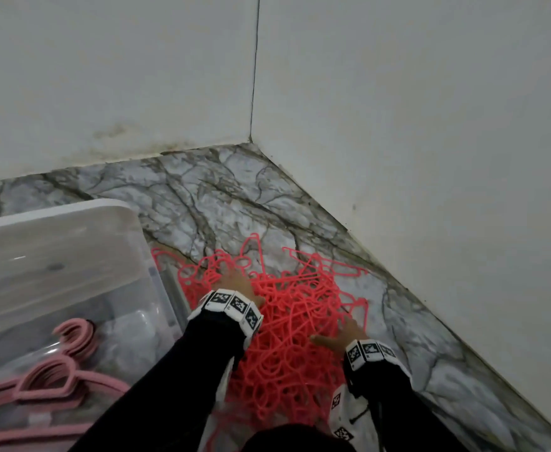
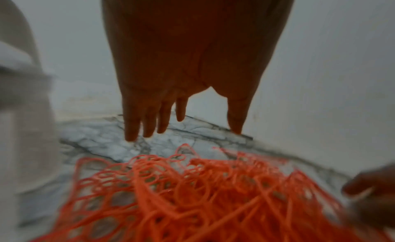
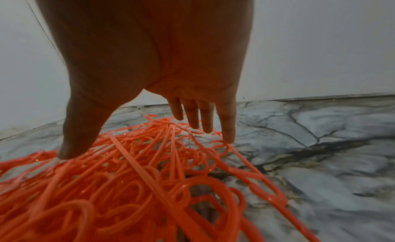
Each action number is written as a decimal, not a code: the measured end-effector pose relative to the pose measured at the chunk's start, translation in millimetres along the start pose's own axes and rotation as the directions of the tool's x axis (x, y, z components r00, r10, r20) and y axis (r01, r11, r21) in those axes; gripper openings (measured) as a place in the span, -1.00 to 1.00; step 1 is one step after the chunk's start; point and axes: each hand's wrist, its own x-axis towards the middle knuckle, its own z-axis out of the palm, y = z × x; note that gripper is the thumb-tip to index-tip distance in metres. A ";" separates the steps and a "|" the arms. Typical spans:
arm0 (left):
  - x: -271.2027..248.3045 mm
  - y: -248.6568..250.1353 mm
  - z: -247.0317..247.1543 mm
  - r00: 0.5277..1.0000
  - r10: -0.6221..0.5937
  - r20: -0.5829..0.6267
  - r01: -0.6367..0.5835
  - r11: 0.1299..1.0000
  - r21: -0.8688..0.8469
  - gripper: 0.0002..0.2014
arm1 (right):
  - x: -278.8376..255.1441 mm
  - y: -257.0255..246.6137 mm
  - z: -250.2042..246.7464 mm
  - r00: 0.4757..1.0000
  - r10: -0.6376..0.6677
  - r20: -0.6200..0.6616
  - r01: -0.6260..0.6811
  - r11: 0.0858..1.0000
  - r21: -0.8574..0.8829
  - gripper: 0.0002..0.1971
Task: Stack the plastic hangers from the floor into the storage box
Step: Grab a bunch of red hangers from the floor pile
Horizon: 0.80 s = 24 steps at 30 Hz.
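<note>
A tangled heap of bright red plastic hangers [image 1: 284,324] [image 2: 192,195] [image 3: 119,186] lies on the marble floor [image 1: 209,197] in a room corner. My left hand [image 1: 235,282] [image 2: 183,110] hovers over the heap's far left part, fingers straight and spread, holding nothing. My right hand [image 1: 342,334] [image 3: 149,124] reaches over the heap's right side with straight fingers; its thumb and little fingertip touch hangers. A clear storage box [image 1: 156,288] stands to the left, with several pale pink hangers [image 1: 55,380] lying in it.
Two white walls [image 1: 431,125] meet in the corner behind the heap. The box's translucent lid [image 1: 55,243] leans at the box's far side. Bare marble floor [image 3: 320,144] runs to the right of the heap along the wall.
</note>
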 end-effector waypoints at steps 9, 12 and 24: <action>42.3 0.2 37.4 0.980 0.191 0.051 -0.197 0.935 0.293 -0.07 | 26.7 0.8 19.2 0.986 -0.048 -0.159 0.032 0.994 -0.102 0.11; 45.0 -4.6 54.1 0.949 0.261 0.178 -0.311 0.870 0.382 -0.17 | 32.0 1.7 20.9 0.981 -0.065 -0.180 0.045 0.992 -0.115 -0.02; 2.2 -8.7 66.5 0.984 0.163 0.070 -0.177 0.896 0.407 -0.49 | 19.1 -9.2 12.6 0.926 -0.328 -0.190 0.329 0.944 -0.028 -0.87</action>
